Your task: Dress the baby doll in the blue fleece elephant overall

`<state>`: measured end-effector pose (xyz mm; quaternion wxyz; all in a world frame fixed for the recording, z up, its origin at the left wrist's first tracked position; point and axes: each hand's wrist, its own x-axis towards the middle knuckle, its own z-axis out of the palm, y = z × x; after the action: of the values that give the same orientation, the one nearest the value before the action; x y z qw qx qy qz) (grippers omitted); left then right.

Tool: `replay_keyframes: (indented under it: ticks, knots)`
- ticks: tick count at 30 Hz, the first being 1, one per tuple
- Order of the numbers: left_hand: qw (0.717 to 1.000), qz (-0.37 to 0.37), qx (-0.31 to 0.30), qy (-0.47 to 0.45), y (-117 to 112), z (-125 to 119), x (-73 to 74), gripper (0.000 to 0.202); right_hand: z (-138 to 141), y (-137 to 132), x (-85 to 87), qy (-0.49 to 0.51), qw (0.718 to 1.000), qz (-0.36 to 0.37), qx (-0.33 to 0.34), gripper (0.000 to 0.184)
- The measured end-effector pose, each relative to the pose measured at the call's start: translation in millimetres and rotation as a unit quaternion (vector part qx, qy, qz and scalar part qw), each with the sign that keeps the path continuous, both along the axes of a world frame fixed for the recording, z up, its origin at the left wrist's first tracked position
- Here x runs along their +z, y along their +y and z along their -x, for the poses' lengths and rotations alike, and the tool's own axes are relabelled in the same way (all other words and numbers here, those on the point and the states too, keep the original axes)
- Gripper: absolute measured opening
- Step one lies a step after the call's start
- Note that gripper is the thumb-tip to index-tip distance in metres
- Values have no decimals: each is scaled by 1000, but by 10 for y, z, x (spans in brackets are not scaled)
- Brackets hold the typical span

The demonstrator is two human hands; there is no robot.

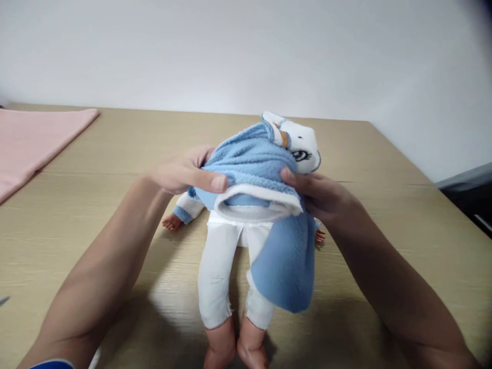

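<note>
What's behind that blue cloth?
A doll: its legs and arms stick out past the blue cloth. I can't see its head or chest, because they're covered.

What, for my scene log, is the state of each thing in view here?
Blue-and-white plush garment: held up, creased, its white-trimmed opening gaping.
Left hand: closed on the garment, thumb in front.
Right hand: closed on it too.
Doll: lying on the wood-grain table, arms out, lower legs bare, head hidden.
White leggings: worn by the doll, hems ragged-looking.
Pink cloth: lying flat, cut off by the left edge.
</note>
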<state>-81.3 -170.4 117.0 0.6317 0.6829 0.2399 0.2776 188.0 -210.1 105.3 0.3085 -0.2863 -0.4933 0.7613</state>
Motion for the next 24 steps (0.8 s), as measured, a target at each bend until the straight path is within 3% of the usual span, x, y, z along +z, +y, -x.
replay_keyframes:
  ticks: [2, 4, 9, 11, 13, 16, 18, 21, 24]
  knots:
    - [999, -1, -49, 11, 35, 4, 0, 47, 73, -51, 39, 4, 999, -1, -40, 34]
    - [998, 14, -53, 18, 45, -4, -4, 39, 126, -98, 93, 0, 998, -31, -60, 38]
    - [997, 59, -16, -39, -40, -31, -10, 49, 128, -190, 188, 10, 998, -57, 26, 51]
    - [995, 75, -30, -58, -141, -34, 6, 53, 128, -224, 224, 24, 996, -81, 40, 42]
    - [994, 87, -18, -70, -307, -44, 31, 47, 151, -266, 268, -1, 994, -108, -1, 27]
    - [991, 84, 86, -49, -673, -92, 64, 24, 198, -360, 303, -81, 984, -127, -97, 22]
    - [978, 84, 189, -2, -956, -139, 69, 24, 217, -451, 280, -129, 972, -146, -129, 20]
    - [951, 90, 288, 75, -1362, -185, 18, 20, 231, -629, 188, -183, 965, -168, -82, 10]
    - [934, 94, 306, 157, -1700, -159, -131, 22, 264, -814, 71, -197, 963, -183, -5, 7]
